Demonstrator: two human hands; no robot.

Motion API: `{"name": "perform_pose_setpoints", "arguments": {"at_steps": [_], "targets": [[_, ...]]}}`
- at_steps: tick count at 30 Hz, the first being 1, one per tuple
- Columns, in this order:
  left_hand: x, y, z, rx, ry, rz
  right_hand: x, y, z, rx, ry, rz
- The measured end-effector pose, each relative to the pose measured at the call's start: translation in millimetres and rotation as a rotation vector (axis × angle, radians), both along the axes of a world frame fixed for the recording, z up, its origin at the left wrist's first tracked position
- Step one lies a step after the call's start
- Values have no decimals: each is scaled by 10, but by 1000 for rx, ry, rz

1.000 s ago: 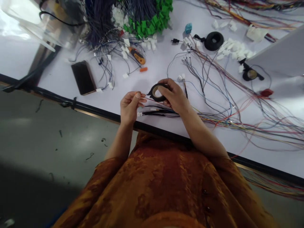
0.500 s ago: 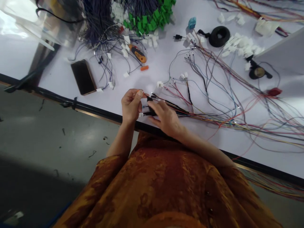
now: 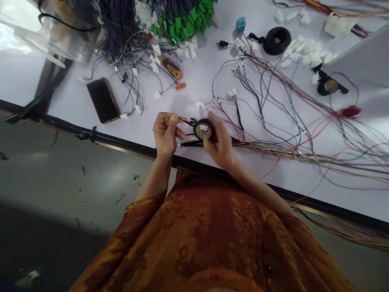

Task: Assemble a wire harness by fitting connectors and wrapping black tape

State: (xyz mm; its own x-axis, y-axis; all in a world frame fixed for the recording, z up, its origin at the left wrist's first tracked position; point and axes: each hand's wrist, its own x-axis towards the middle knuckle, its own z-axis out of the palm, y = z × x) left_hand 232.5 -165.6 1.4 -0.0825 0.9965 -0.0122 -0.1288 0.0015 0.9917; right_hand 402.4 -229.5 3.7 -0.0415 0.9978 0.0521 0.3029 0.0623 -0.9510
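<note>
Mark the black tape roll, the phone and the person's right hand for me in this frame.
Black tape roll [image 3: 196, 129]: head view, left side of the black band.
Phone [image 3: 103, 100]: head view, middle of the dark face.
Right hand [image 3: 221, 145]: head view, back of the hand.

Right hand [image 3: 219, 144] blurred (tape roll [image 3: 204, 129] partly hidden)

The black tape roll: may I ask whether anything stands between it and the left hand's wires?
Nothing visible: the black tape roll in the right hand lies against the black wires beside the left hand.
</note>
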Motion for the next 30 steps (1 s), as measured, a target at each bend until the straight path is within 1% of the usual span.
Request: {"name": "perform_pose_setpoints", "arguments": {"at_steps": [1, 2, 3, 4, 5, 7, 9, 11, 13, 14, 15, 16, 18, 19, 20, 21, 23, 24, 26, 28, 29, 30], "targets": [[2, 11, -4, -25, -3, -12, 12, -123, -34, 83, -112, 65], [4, 13, 10, -41, -5, -30, 13, -198, -52, 132, -163, 94], [8, 4, 39, -42, -5, -50, 2, -216, -55, 149, -150, 69], [13, -12, 80, -27, 1, -69, -18, -177, -47, 134, -86, 12], [19, -33, 125, 3, 13, -87, -42, -88, -33, 82, 21, -64], [31, -81, 204, 66, 41, -122, -79, 168, -4, -105, 278, -193], [39, -114, 230, 85, 36, -143, -71, 398, 4, -302, 498, -232], [35, -118, 186, 60, -26, -120, -11, 489, -12, -407, 640, -228], [17, -96, 90, 24, -108, -85, 74, 440, -40, -414, 702, -220], [5, -82, 34, 2, -140, -91, 114, 387, -53, -400, 713, -219], [-5, -69, -20, -19, -161, -130, 146, 334, -66, -385, 716, -222], [-12, -59, -69, -39, -167, -199, 169, 290, -77, -372, 716, -226], [-4, -56, -136, -61, -131, -368, 184, 250, -100, -350, 704, -231], [13, -61, -152, -56, -95, -426, 180, 252, -112, -340, 693, -225], [39, -68, -157, -44, -51, -447, 172, 260, -123, -329, 675, -212], [71, -76, -153, -26, -3, -432, 163, 265, -130, -313, 650, -197], [143, -87, -125, 10, 74, -336, 149, 227, -129, -250, 557, -179], [177, -90, -106, 15, 91, -289, 147, 171, -118, -200, 471, -177], [231, -96, -58, -9, 73, -224, 150, -9, -77, -74, 196, -148], [257, -115, 6, -63, 19, -182, 152, -221, -24, 46, -107, -64], [257, -135, 47, -86, 4, -164, 148, -304, 4, 96, -205, -12], [251, -162, 97, -93, 4, -151, 139, -355, 32, 129, -240, 19]]}}
